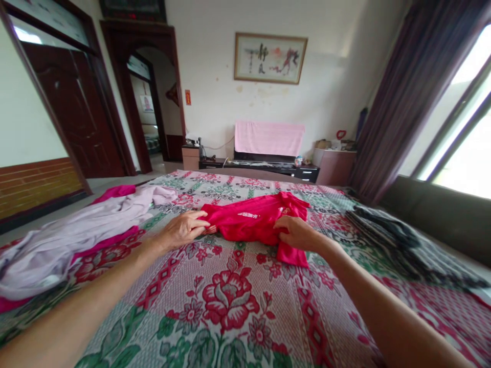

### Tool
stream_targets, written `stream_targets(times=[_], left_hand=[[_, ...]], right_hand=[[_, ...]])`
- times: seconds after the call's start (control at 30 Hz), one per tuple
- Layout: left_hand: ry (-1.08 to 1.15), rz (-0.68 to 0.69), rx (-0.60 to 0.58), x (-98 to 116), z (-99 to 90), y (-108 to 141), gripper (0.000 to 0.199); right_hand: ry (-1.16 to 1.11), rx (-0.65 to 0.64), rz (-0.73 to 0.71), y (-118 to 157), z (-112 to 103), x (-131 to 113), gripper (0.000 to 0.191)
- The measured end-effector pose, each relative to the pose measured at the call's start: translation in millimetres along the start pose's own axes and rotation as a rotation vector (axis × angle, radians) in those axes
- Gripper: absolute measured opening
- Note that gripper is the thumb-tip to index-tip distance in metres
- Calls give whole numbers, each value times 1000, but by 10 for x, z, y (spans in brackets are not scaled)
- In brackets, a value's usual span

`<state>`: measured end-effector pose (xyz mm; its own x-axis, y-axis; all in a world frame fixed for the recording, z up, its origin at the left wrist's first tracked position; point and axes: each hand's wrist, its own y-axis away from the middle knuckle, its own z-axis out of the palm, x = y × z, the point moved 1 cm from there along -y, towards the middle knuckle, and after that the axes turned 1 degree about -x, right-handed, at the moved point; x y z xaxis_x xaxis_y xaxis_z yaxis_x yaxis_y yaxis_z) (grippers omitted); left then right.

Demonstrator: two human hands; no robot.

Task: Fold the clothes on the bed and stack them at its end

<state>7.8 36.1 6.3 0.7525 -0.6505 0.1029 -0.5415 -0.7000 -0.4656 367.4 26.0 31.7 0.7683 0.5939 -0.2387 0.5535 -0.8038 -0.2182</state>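
A red shirt (249, 220) with white lettering lies partly folded across the flowered bedspread (230, 301) in front of me. My left hand (187, 226) pinches its left end, where a striped edge shows under the fingers. Toward its right side, my right hand (294, 232) is closed on the red cloth near a sleeve that hangs toward me. The right fingertips are partly hidden in the fabric.
Pale pink and magenta clothes (84, 225) are heaped on the left. A black and grey striped garment (406, 245) lies at the right. Behind the bed stand a low black cabinet (307, 174) and a television under a pink cloth (268, 137).
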Motion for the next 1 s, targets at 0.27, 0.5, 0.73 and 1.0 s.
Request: stream_targets(times=[0.27,0.5,0.73,1.0], left_hand=[[39,-218,340,-37,-227,-52,39],[22,-198,386,81,-209,-58,40],[278,-360,-28,-4,-302,-62,46],[-16,-383,-444,-144,-425,39,25]], right_hand=[[148,262,332,176,-584,232,33],[20,215,410,256,-638,395,34],[-186,48,365,269,-577,405,27],[105,-292,341,305,-429,531,19]])
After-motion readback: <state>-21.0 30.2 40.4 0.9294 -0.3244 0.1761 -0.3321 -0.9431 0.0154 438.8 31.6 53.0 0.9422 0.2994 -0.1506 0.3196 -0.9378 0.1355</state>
